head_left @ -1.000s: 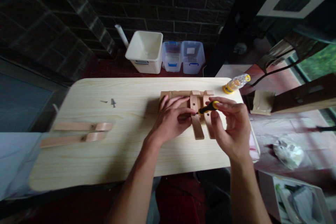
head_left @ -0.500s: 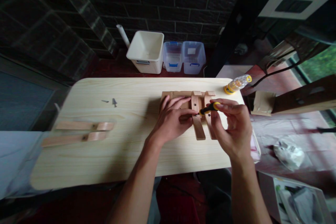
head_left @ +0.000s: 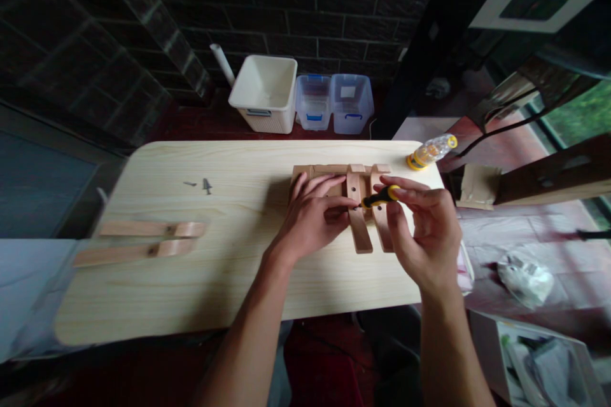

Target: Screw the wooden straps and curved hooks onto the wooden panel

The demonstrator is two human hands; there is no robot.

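Observation:
My right hand [head_left: 424, 229] is closed around a yellow-and-black screwdriver [head_left: 380, 196], its tip pointing left at a hole in a curved wooden strip [head_left: 361, 233]. My left hand [head_left: 312, 219] lies over a wooden assembly [head_left: 315, 170], gripping it with fingers spread across its top. One fingertip of that hand is right beside the screwdriver's tip, so any screw there is hard to make out. A second curved wooden strip [head_left: 382, 229] runs parallel on the right, partly behind my right hand. Dark holes show in both strips.
On the pale wooden table [head_left: 238, 280], two loose wooden strips [head_left: 138, 229] and a few screws [head_left: 207, 186] lie at left. A clear bottle-shaped case with yellow ends [head_left: 432, 152] rests at the back right corner. A white bin [head_left: 267, 102] and clear boxes [head_left: 352, 105] stand beyond the table.
My right hand and the screwdriver have shifted very slightly, the hand looking a little turned. My left hand and the wooden assembly stay in place.

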